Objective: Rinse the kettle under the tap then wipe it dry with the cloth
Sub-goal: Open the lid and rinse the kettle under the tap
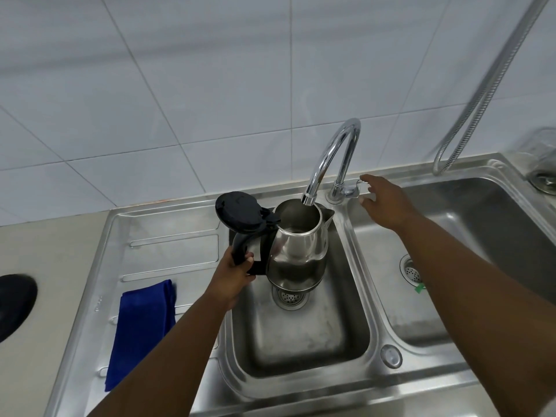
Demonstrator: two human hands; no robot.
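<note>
A steel kettle [301,248] with a black handle and an open black lid [239,216] hangs over the left sink basin [301,341]. My left hand [233,276] grips its handle. The chrome tap [334,158] curves down with its spout right at the kettle's open mouth; I cannot tell whether water runs. My right hand [383,203] reaches to the tap lever [358,188], fingers spread around it. A folded blue cloth [141,329] lies on the steel draining board [168,245] to the left.
The right basin [469,236] has a drain with a green scrap beside it. A metal hose [469,115] hangs from the upper right. A glass jar [544,164] stands at the far right rim. A black round object [15,305] sits on the counter at left.
</note>
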